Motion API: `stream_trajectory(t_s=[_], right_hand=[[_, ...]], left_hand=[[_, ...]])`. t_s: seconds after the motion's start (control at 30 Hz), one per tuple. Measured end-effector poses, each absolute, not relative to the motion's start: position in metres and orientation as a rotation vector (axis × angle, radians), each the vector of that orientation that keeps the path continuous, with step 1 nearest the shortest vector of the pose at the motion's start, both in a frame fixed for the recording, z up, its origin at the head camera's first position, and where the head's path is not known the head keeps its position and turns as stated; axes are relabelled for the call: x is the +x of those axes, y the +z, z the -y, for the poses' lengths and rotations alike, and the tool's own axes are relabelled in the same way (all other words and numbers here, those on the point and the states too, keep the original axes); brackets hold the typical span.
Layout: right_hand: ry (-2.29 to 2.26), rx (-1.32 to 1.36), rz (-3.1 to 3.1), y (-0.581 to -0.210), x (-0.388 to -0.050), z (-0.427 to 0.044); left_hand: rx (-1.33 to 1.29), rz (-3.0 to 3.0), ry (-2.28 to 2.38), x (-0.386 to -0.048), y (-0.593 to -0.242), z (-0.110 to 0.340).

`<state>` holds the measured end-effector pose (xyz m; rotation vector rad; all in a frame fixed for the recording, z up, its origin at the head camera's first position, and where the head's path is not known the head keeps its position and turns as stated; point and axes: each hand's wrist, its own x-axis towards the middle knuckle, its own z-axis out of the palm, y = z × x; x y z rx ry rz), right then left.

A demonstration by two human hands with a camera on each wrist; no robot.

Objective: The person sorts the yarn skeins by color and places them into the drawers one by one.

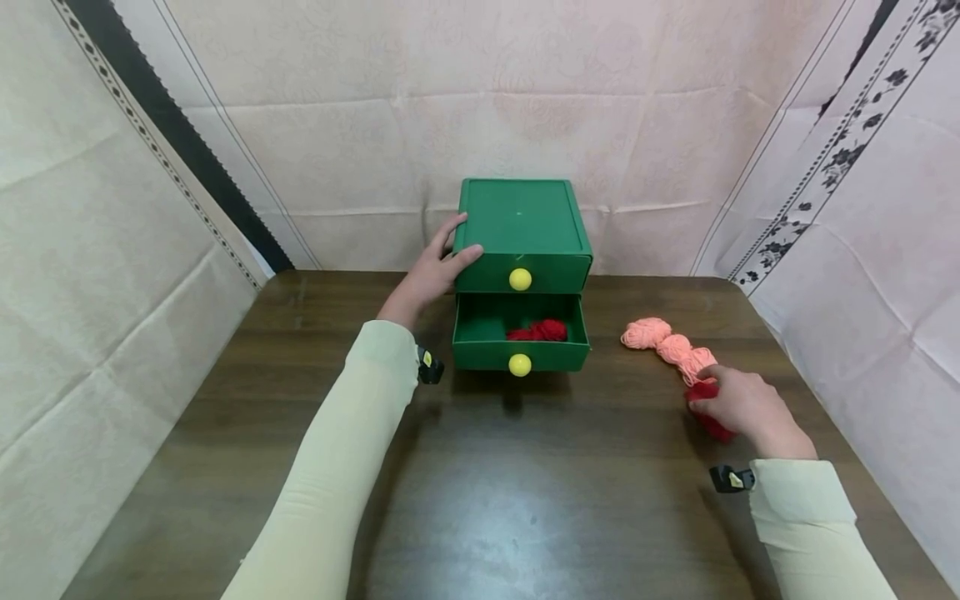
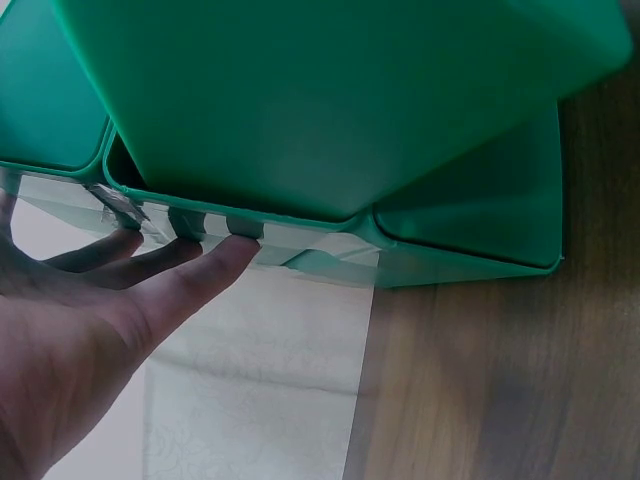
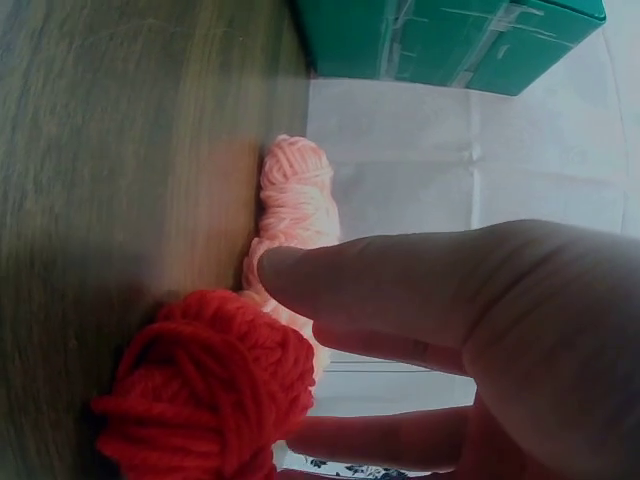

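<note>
My left hand (image 1: 437, 271) rests against the left side of a green two-drawer box (image 1: 525, 217), fingers extended; in the left wrist view its fingertips touch the taped side wall. The lower drawer (image 1: 480, 357) is pulled out, and dark red yarn (image 1: 546, 331) lies inside it. Over at the right, my right hand (image 1: 746, 404) is at a red ball of yarn (image 3: 210, 390). The right wrist view shows the thumb (image 3: 330, 280) apart from that ball, with other fingers close to its far side. Just beyond it lie peach yarn balls (image 1: 675, 348) in a row.
The upper drawer, with a yellow knob (image 1: 520, 279), is closed. Another yellow knob (image 1: 520, 365) sticks out from the lower drawer. The box stands near the back of the brown wooden table (image 1: 480, 500). Pale patterned cloth (image 1: 525, 100) hangs behind and along both sides.
</note>
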<state>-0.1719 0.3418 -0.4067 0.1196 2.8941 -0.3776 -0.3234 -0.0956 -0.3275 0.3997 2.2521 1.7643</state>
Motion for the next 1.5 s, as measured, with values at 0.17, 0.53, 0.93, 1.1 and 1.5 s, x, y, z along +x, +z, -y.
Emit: stream_trajectory(t_s=[0.17,0.53,0.93,1.1,1.5], right_hand=[[-0.398,0.165,-2.842,-0.409,-0.171,-0.345],[-0.409,0.201,-2.802,-0.417,-0.171,-0.345],[-0.343,0.162,-2.87,-0.418,-0.173,-0.34],[-0.348,0.136,-2.922,-0.415,-0.174,-0.337],[-0.372,0.052,-3.084,-0.4,-0.176,-0.32]], left_hand=[[0.382,-2.265,1.749,-0.322,-0.328,0.096],[0.398,-2.252,1.768,-0.322,-0.328,0.096],[0.417,-2.309,1.713,-0.32,-0.326,0.096],[0.402,-2.323,1.697,-0.322,-0.325,0.096],[0.404,-2.298,1.736,-0.323,-0.327,0.095]])
